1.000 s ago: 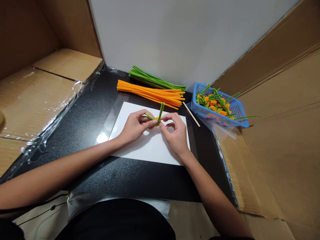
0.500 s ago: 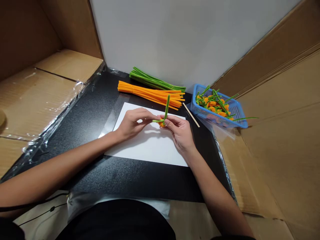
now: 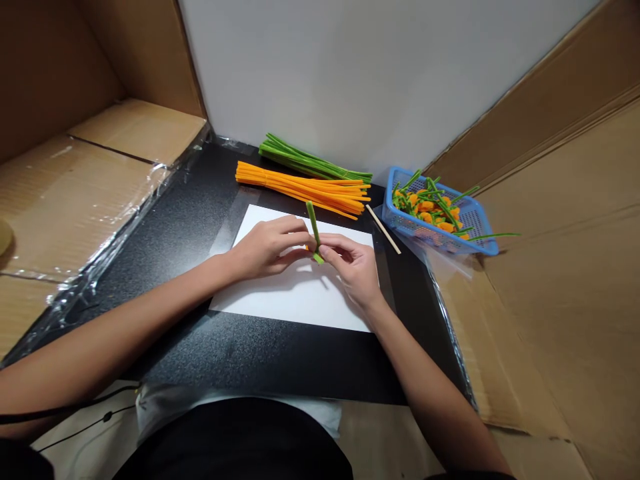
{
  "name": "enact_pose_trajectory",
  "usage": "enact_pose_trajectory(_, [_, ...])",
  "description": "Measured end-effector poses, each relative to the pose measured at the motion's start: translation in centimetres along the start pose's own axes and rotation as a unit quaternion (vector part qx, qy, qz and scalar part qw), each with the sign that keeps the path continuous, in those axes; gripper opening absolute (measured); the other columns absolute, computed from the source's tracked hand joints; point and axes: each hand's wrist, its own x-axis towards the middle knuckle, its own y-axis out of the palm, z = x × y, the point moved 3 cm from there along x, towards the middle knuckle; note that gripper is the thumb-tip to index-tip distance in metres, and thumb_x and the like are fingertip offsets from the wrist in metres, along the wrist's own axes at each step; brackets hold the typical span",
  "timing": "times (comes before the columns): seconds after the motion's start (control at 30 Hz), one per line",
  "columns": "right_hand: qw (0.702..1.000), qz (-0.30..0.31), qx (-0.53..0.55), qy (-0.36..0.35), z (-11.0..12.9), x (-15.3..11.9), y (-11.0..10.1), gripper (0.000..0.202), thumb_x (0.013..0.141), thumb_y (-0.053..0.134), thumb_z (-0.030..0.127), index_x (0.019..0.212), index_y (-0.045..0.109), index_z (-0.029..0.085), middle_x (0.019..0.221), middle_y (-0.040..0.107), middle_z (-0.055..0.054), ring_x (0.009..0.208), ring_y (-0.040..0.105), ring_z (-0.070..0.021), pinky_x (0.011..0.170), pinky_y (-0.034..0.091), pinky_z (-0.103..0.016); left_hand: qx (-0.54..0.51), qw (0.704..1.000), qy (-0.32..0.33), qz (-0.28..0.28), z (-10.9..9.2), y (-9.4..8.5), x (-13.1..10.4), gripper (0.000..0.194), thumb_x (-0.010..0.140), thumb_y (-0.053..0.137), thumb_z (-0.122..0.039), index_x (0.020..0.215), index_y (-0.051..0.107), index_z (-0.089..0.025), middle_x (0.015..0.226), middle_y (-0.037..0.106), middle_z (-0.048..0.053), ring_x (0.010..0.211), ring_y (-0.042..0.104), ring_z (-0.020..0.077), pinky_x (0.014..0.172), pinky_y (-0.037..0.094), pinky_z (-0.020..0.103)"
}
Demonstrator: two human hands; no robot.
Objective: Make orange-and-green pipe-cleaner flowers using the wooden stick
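Between my fingertips, above a white sheet of paper (image 3: 280, 303), is a small piece made of green pipe cleaner (image 3: 313, 223) with a bit of orange at its base. One green end stands up and a short one points down toward me. My left hand (image 3: 273, 245) pinches it from the left, thumb and fingers closed at the orange part, which they mostly cover. From the other side my right hand (image 3: 354, 267) grips the green base between thumb and forefinger.
Behind the paper lie a bundle of orange pipe cleaners (image 3: 300, 189) and a bundle of green ones (image 3: 310, 160). A thin wooden stick (image 3: 383, 229) rests to the right. Beyond it, a blue basket (image 3: 483, 223) holds several orange and green pieces. Cardboard walls flank the black table (image 3: 240, 353).
The piece has been turned and shifted slightly left. Its short green end now points down toward me instead of left, and my left fingers have closed in around the orange part.
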Motion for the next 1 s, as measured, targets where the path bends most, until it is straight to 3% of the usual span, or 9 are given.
enact_pose_trajectory(0.13, [0.999, 0.038, -0.009, -0.033, 0.1, -0.2, 0.1, 0.024, 0.083, 0.074, 0.033, 0.107, 0.076, 0.029, 0.119, 0.07, -0.005, 0.111, 0.066, -0.0229, 0.092, 0.059, -0.04, -0.035, 0.997, -0.057, -0.026, 0.4, 0.1, 0.0, 0.009, 0.091, 0.06, -0.027, 0.095, 0.065, -0.021, 0.089, 0.067, 0.007, 0.081, 0.059, 0.019, 0.069, 0.047, 0.03])
enact_pose_trajectory(0.23, [0.999, 0.026, -0.016, -0.036, -0.1, -0.2, 0.2, 0.024, 0.081, 0.076, 0.033, 0.106, 0.076, 0.03, 0.118, 0.071, -0.005, 0.114, 0.064, -0.023, 0.091, 0.06, -0.04, -0.045, 0.995, -0.076, -0.04, 0.3, 0.1, 0.0, 0.01, 0.089, 0.062, -0.03, 0.091, 0.066, -0.021, 0.085, 0.067, 0.006, 0.078, 0.057, 0.019, 0.067, 0.046, 0.031])
enact_pose_trajectory(0.47, [0.999, -0.007, 0.03, -0.025, -0.3, -0.1, 0.2, 0.012, 0.084, 0.074, 0.03, 0.095, 0.079, 0.027, 0.108, 0.074, -0.005, 0.103, 0.069, -0.0216, 0.081, 0.064, -0.038, -0.064, 0.991, -0.096, -0.063, 0.0, 0.2, -0.1, 0.012, 0.09, 0.064, -0.032, 0.09, 0.066, -0.02, 0.083, 0.069, 0.006, 0.078, 0.06, 0.0178, 0.07, 0.046, 0.03])
enact_pose_trajectory(0.7, [0.995, -0.033, 0.097, 0.018, -0.9, 0.0, 0.2, 0.013, 0.081, 0.077, 0.034, 0.088, 0.077, 0.024, 0.109, 0.074, -0.005, 0.095, 0.072, -0.0208, 0.084, 0.063, -0.041, 0.005, 0.993, -0.073, -0.089, -0.4, 0.6, -0.3, 0.011, 0.091, 0.063, -0.031, 0.092, 0.067, -0.021, 0.089, 0.071, 0.007, 0.083, 0.062, 0.0193, 0.076, 0.048, 0.033])
enact_pose_trajectory(0.83, [0.996, -0.029, 0.082, 0.026, -0.9, 0.0, 0.2, 0.017, 0.079, 0.079, 0.038, 0.084, 0.074, 0.023, 0.107, 0.073, -0.005, 0.09, 0.072, -0.0199, 0.081, 0.064, -0.041, 0.044, 0.992, -0.069, -0.093, -0.5, 0.7, -0.3, 0.013, 0.093, 0.06, -0.031, 0.089, 0.067, -0.021, 0.086, 0.071, 0.006, 0.078, 0.061, 0.0191, 0.072, 0.047, 0.033])
enact_pose_trajectory(1.0, [0.996, -0.068, -0.016, -0.05, 0.1, -0.4, 0.5, 0.01, 0.085, 0.072, 0.034, 0.086, 0.073, 0.025, 0.102, 0.071, -0.005, 0.097, 0.069, -0.0215, 0.077, 0.064, -0.037, -0.001, 0.985, -0.122, -0.122, -1.7, 0.8, 0.0, 0.015, 0.093, 0.057, -0.03, 0.084, 0.063, -0.019, 0.081, 0.067, 0.006, 0.076, 0.059, 0.0183, 0.068, 0.044, 0.031])
